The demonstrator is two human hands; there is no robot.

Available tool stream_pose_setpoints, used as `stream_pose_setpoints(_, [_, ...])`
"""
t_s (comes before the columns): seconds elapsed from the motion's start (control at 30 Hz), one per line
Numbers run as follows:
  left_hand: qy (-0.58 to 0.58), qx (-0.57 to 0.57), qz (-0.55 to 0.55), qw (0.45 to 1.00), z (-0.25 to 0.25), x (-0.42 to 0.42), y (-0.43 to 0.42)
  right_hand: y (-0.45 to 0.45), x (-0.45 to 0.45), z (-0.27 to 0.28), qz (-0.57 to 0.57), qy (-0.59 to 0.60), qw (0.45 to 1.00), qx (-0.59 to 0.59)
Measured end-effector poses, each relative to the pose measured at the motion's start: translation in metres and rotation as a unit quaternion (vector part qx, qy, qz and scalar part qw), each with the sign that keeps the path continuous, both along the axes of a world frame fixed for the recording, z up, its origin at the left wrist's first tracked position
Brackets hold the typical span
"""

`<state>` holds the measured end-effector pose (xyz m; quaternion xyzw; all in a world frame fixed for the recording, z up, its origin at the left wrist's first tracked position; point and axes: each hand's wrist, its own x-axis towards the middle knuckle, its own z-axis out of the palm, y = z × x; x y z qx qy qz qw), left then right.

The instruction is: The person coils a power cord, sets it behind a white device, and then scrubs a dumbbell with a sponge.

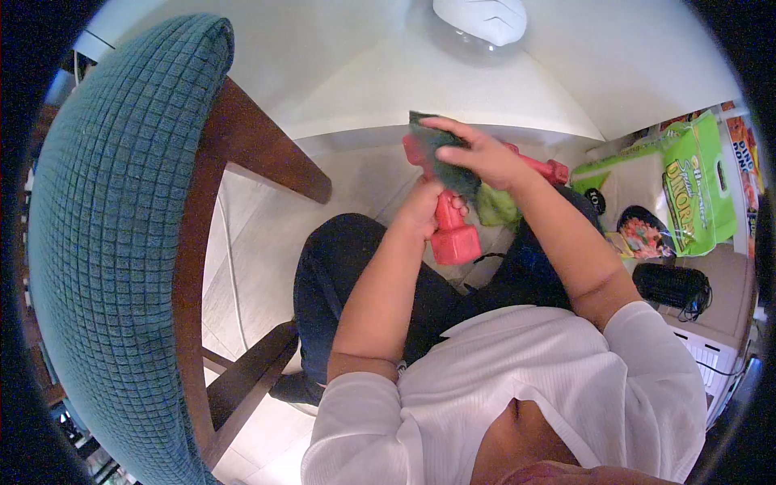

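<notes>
A red dumbbell [457,245] is gripped by its handle in my left hand [419,210], one end pointing toward my lap. Over its far end lies a dark green cloth [446,153]. My right hand [485,158] rests on that cloth, its fingers apart at the tips; the cloth lies between the hand and the dumbbell. Just beyond my right wrist, a second red dumbbell [550,169] is partly hidden by the arm. A light green item [495,207] sits below my right hand, too covered to make out.
A teal-covered chair [121,242] with dark wooden legs stands at my left. To the right are a green and white bag [703,190], a black corded device [669,291] and a cardboard box [719,303]. A white object [485,20] is ahead, by the white wall.
</notes>
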<state>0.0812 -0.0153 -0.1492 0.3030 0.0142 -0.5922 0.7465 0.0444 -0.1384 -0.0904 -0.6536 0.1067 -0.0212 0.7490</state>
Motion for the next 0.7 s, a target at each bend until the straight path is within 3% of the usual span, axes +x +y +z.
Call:
stream_pose_setpoints(0.03, [0.006,0.010,0.010,1.000,0.003,0.000,-0.001,0.007,0.001,0.003,0.017,0.006,0.995,-0.099])
stream_pose_setpoints(0.07, [-0.024,0.020,0.005,0.999,0.003,0.000,-0.002,0.010,0.001,0.005,0.000,0.027,0.997,-0.066])
stream_pose_setpoints(0.17, [-0.076,0.048,0.019,0.996,0.004,-0.001,0.000,0.012,0.005,-0.016,-0.058,-0.050,0.978,-0.193])
stream_pose_setpoints(0.27, [-0.065,0.073,0.054,0.994,0.013,-0.006,-0.001,0.010,0.013,-0.016,-0.097,-0.042,0.981,-0.162])
stream_pose_setpoints(0.33, [-0.072,0.098,0.070,0.990,0.013,-0.005,-0.003,0.010,0.017,-0.016,-0.127,-0.044,0.970,-0.203])
stream_pose_setpoints(0.47, [-0.061,0.048,0.038,0.996,0.002,-0.005,-0.004,-0.009,0.031,-0.037,-0.196,-0.004,0.962,-0.189])
stream_pose_setpoints(0.57, [-0.084,0.028,0.012,0.996,-0.003,-0.004,-0.005,-0.022,0.023,-0.034,-0.182,0.019,0.969,0.165])
stream_pose_setpoints(0.7, [-0.056,0.005,-0.015,0.998,-0.001,-0.005,-0.002,-0.014,0.000,-0.007,-0.056,-0.034,0.964,0.256])
